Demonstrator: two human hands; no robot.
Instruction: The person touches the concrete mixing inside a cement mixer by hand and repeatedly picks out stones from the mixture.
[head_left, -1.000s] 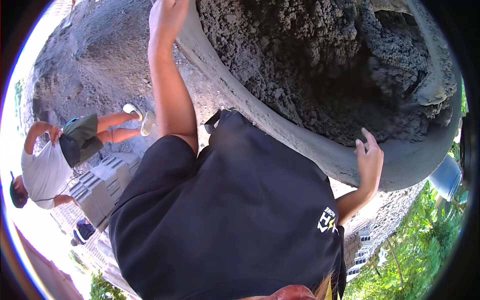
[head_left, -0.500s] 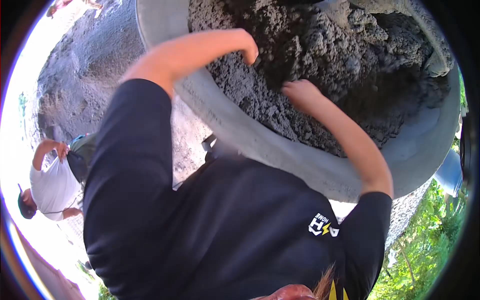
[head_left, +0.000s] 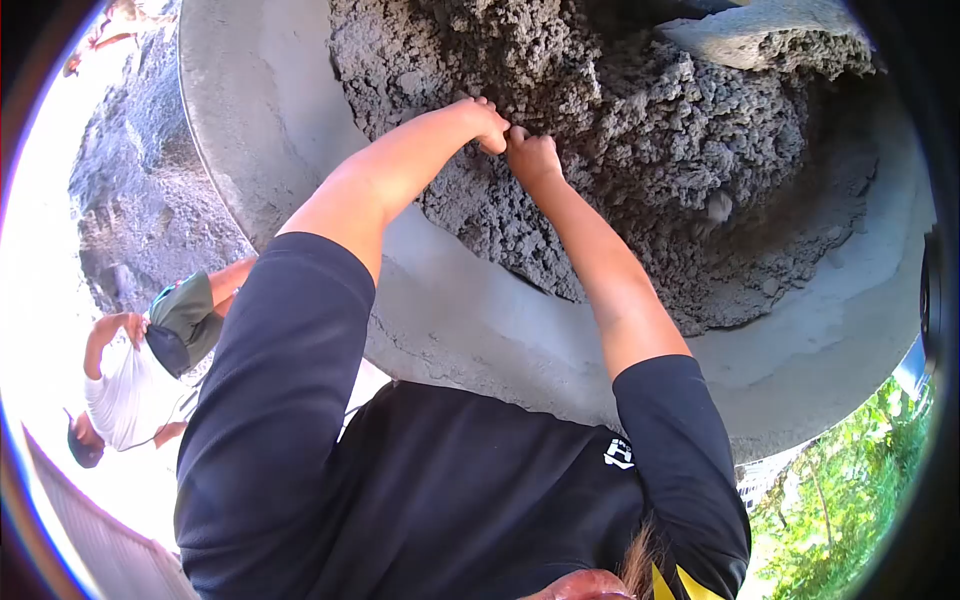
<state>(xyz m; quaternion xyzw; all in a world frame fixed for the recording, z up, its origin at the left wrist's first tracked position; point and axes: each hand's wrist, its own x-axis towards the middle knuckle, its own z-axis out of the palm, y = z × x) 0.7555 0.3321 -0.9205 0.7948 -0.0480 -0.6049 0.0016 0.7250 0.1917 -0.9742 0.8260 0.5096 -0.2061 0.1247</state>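
Both my hands reach over the rim of a large grey mixer drum [head_left: 290,160], close together above the grey, lumpy concrete mix [head_left: 640,130]. My left hand [head_left: 483,122] is closed, its fingers curled inward. Just to its right, my right hand [head_left: 535,155] is closed too, its fingertips nearly meeting the left hand. Anything between the fingers is too small or hidden to name. A mix-coated blade [head_left: 770,35] crosses the upper right of the drum.
The drum's wide near rim lies between my torso and the mix. At the left, a person [head_left: 130,390] in a white shirt stands near a large grey mound [head_left: 160,180]. Green plants [head_left: 840,490] grow at the lower right.
My hands have come together from apart, the right one moving left and up. The drum's rim fills more of the view, and the blade and mix have shifted.
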